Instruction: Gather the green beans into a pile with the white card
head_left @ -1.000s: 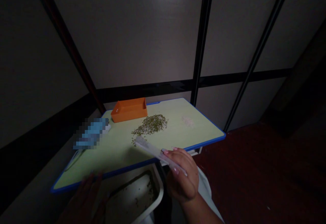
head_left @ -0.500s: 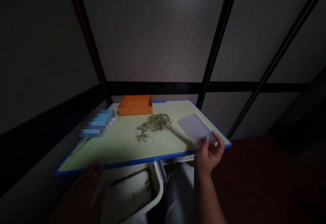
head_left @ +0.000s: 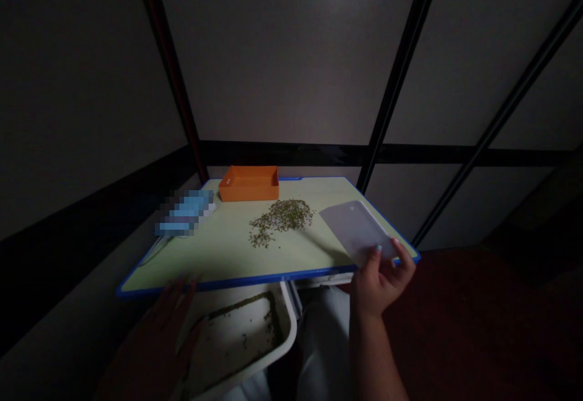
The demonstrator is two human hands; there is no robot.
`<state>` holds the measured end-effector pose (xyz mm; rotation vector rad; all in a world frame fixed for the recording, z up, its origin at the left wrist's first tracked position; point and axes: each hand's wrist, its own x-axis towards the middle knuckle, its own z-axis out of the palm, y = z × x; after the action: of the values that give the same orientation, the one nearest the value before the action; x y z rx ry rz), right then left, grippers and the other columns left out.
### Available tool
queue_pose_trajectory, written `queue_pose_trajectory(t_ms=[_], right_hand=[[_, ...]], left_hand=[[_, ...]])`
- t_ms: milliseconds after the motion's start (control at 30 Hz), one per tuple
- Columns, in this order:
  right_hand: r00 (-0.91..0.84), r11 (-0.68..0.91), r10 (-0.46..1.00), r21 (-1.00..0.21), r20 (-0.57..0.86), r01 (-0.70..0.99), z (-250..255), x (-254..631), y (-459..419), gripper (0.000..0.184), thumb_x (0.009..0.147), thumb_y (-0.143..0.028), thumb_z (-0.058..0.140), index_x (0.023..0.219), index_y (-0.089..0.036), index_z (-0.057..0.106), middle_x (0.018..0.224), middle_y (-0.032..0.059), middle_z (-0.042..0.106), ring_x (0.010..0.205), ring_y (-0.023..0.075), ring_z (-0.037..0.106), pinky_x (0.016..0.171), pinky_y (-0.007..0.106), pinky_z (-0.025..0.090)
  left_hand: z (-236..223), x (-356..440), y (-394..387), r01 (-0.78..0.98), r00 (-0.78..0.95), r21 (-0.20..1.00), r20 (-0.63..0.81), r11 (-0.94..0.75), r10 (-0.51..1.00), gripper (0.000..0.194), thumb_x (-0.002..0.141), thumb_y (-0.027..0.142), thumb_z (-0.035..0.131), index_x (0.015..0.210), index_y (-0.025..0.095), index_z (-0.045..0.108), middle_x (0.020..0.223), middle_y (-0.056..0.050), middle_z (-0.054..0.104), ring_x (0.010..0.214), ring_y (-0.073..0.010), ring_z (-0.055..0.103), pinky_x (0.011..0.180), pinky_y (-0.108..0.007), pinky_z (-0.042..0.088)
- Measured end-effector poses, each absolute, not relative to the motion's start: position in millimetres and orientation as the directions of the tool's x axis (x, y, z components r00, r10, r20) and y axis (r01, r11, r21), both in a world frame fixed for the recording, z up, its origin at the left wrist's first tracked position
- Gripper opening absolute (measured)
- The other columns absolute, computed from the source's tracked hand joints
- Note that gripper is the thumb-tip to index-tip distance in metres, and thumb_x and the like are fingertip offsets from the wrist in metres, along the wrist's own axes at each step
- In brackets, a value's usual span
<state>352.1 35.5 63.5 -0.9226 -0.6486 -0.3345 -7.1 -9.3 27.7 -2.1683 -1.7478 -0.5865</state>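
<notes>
My right hand (head_left: 382, 276) pinches the near edge of a thin white plastic sheet, perhaps a scraper (head_left: 353, 231), between thumb and fingers. It is held tilted over the table's right side, casting a shadow on the top. To its left lies a loose pile of small green and pale grains (head_left: 291, 214), with a thinner scatter toward the near left. In shadow at the lower left, my left hand (head_left: 159, 334) has its fingers spread near the table's front edge, over the left side of a white tub (head_left: 291, 322). No held thing shows in it.
An orange open box (head_left: 249, 191) stands at the back left of the pale yellow table (head_left: 218, 261) with blue edging. A blurred-out blue item (head_left: 186, 212) lies at the left edge with a cord. Dark grains cling inside the tub below. Panelled walls rise behind and left.
The whole view has shifted slightly, so things appear a little farther right. Both hands keep nearly the same pose, and the pile looks unchanged.
</notes>
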Motion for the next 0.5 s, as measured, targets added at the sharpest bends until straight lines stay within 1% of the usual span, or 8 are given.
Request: queue_pose_trajectory(t_ms=[67,100,167,300,400,500], right_hand=[[0.727,0.581,-0.089,-0.558,0.681,0.593,72.3,352.1,26.1,0.03,0.085,-0.023,0.068,0.113,-0.024,0.06,0.111,0.0074,0.059,0.099,0.0218,0.063,0.088,0.044,0.055],[0.712,0.577,-0.125,-0.533,0.691,0.619,75.8,351.8,22.5,0.03,0.085,-0.023,0.068,0.113,-0.024,0.06,0.113,0.0075,0.058,0.1,0.0223,0.062,0.088,0.045,0.056],[0.691,0.569,-0.133,-0.516,0.71,0.64,80.5,350.4,17.9,0.031,0.085,-0.023,0.069,0.115,-0.026,0.06,0.114,0.0079,0.057,0.102,0.0234,0.061,0.088,0.046,0.056],[0.661,0.594,-0.085,-0.495,0.745,0.634,84.2,345.0,14.3,0.03,0.085,-0.019,0.068,0.114,-0.026,0.063,0.11,0.0066,0.057,0.102,0.0231,0.061,0.089,0.046,0.054],[0.669,0.621,-0.065,-0.495,0.741,0.608,84.3,341.5,14.8,0.032,0.085,-0.016,0.067,0.115,-0.025,0.063,0.11,0.0061,0.058,0.1,0.0217,0.062,0.088,0.043,0.054],[0.666,0.602,-0.056,-0.506,0.744,0.617,80.8,339.5,19.6,0.031,0.084,-0.017,0.068,0.114,-0.024,0.063,0.107,0.0063,0.059,0.096,0.0204,0.063,0.083,0.039,0.056]], left_hand=[[31.5,-3.7,-11.9,0.977,0.177,0.023,0.458,-0.21,0.871,0.067,0.089,0.055,0.036,0.148,0.022,0.038,0.15,-0.011,0.05,0.14,-0.0298,0.045,0.111,-0.046,0.043],[33.2,-2.2,-13.2,0.978,0.178,0.018,0.443,-0.207,0.879,0.069,0.088,0.057,0.036,0.146,0.019,0.041,0.152,-0.013,0.047,0.142,-0.0308,0.043,0.112,-0.047,0.042],[35.4,-0.3,-15.1,0.98,0.186,-0.013,0.418,-0.199,0.889,0.073,0.088,0.06,0.035,0.144,0.013,0.043,0.152,-0.017,0.046,0.142,-0.0322,0.042,0.111,-0.049,0.043],[32.8,-2.2,-16.3,0.978,0.2,-0.043,0.451,-0.203,0.87,0.063,0.092,0.05,0.029,0.143,0.016,0.045,0.15,-0.015,0.048,0.14,-0.0282,0.046,0.11,-0.045,0.044],[27.9,-6.7,-14.6,0.977,0.206,-0.05,0.486,-0.208,0.849,0.061,0.092,0.048,0.032,0.144,0.018,0.045,0.15,-0.014,0.049,0.139,-0.028,0.047,0.108,-0.045,0.046],[26.8,-9.4,-13.2,0.972,0.222,-0.037,0.481,-0.234,0.848,0.061,0.092,0.048,0.035,0.146,0.021,0.041,0.151,-0.012,0.048,0.139,-0.028,0.046,0.109,-0.046,0.047]])
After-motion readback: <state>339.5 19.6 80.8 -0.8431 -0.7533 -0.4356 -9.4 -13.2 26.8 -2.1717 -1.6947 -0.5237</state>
